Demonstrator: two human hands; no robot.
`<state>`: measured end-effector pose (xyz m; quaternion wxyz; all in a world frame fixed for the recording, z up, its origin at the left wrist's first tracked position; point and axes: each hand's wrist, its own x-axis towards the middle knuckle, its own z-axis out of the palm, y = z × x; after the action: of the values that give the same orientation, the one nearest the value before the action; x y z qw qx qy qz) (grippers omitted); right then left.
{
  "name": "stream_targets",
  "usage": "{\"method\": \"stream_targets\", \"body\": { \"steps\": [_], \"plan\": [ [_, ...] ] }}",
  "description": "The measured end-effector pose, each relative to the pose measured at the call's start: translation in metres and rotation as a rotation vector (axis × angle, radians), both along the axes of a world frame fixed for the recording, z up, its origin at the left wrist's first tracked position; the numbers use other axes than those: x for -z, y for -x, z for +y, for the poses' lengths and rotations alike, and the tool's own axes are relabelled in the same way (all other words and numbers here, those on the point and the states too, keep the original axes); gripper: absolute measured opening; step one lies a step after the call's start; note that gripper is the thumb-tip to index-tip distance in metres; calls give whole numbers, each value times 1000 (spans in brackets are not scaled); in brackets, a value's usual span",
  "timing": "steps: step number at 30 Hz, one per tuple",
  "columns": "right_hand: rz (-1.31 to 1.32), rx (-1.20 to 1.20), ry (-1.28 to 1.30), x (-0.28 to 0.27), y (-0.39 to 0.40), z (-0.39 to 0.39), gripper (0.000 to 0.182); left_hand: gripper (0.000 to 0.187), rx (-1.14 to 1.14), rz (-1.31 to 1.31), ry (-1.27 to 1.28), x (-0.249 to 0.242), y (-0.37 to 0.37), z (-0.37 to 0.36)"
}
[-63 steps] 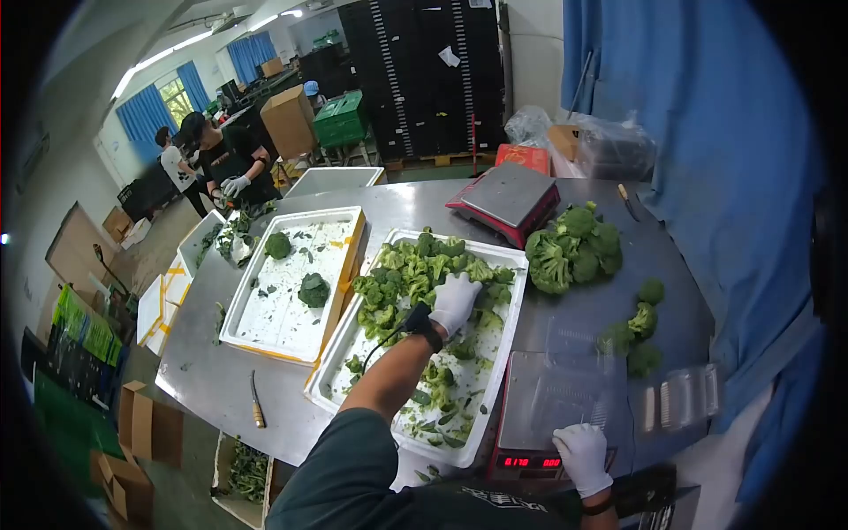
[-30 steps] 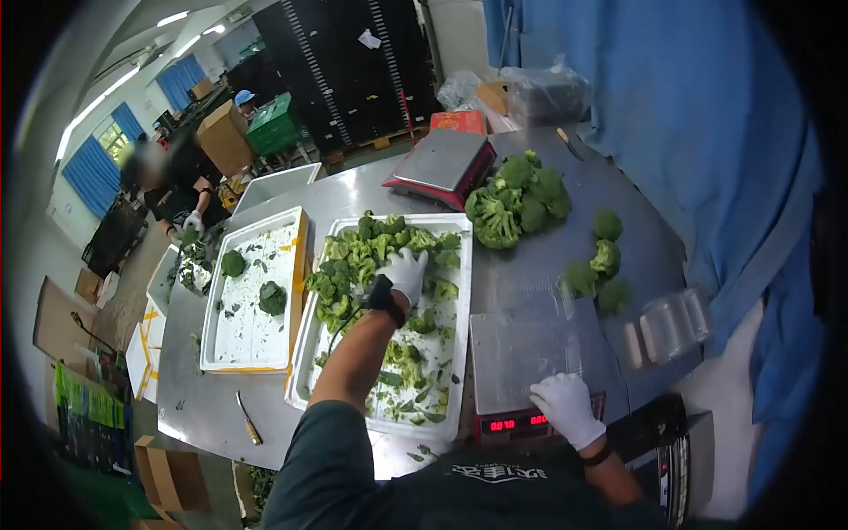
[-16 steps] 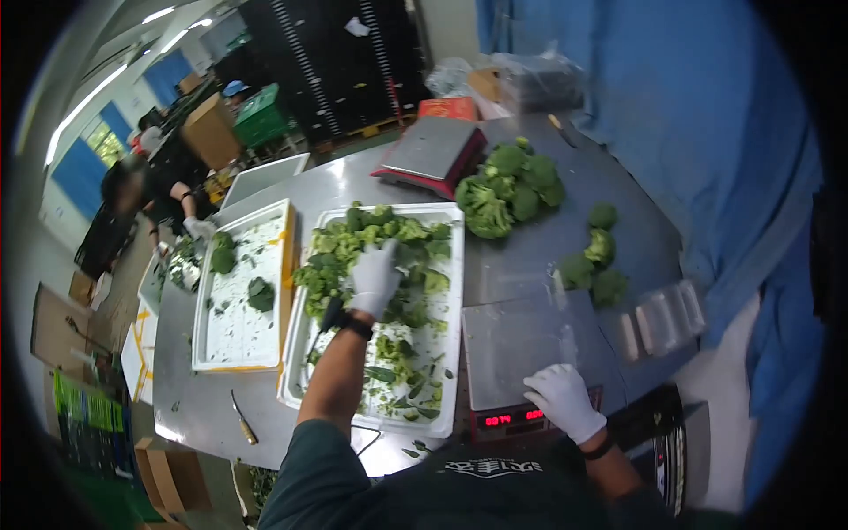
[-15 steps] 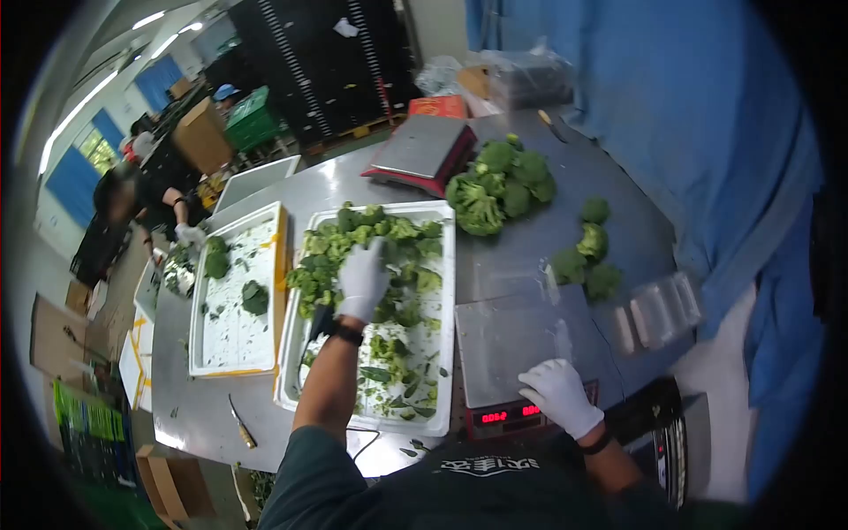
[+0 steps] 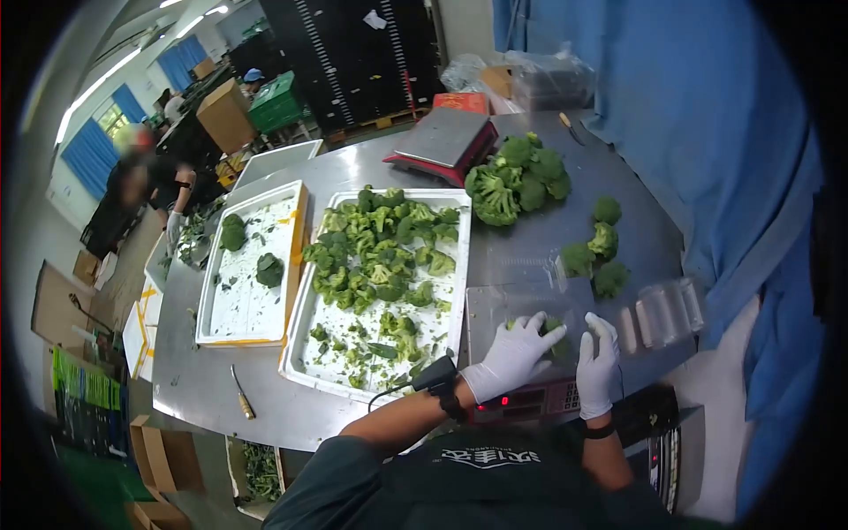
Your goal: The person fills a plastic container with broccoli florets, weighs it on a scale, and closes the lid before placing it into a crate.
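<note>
My left hand (image 5: 517, 355), in a white glove, is over the near scale (image 5: 481, 305) with its fingers curled on green broccoli florets (image 5: 554, 334). The fingers partly cover the florets. Beside it my right hand (image 5: 599, 369), also gloved, is raised with thumb and fingers apart and holds nothing I can see. A clear plastic box seems to lie under the florets, but its outline is hard to make out. The scale's red display (image 5: 504, 401) shows below my left wrist. To the left, a white foam tray (image 5: 459, 265) carries many cut florets and green crumbs.
A second white tray (image 5: 252, 309) holds two broccoli pieces. Broccoli heads (image 5: 517, 181) lie beside another scale (image 5: 442, 137); several smaller pieces (image 5: 605, 240) and clear boxes (image 5: 667, 309) are at right. Knives (image 5: 242, 399) lie on the table. A co-worker (image 5: 146, 177) stands at far left.
My left hand has moved from the florets in the tray rightward to the scale, now with florets. My right hand has lifted and shifted slightly right. The whole view has shifted a little.
</note>
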<state>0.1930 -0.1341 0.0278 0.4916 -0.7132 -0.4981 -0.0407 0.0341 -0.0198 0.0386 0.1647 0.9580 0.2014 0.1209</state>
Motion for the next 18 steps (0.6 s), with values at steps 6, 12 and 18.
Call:
{"method": "stream_targets", "body": {
  "steps": [6,12,18],
  "plan": [
    [-227,-274,183,6,18,14,32,49,-34,-308,156,-3,35,45],
    [-283,-309,280,11,22,12,24,31,-602,-235,51,35,70,203],
    [-309,-271,346,7,27,15,24,52,-973,23,-4,62,58,310]
  ]
}}
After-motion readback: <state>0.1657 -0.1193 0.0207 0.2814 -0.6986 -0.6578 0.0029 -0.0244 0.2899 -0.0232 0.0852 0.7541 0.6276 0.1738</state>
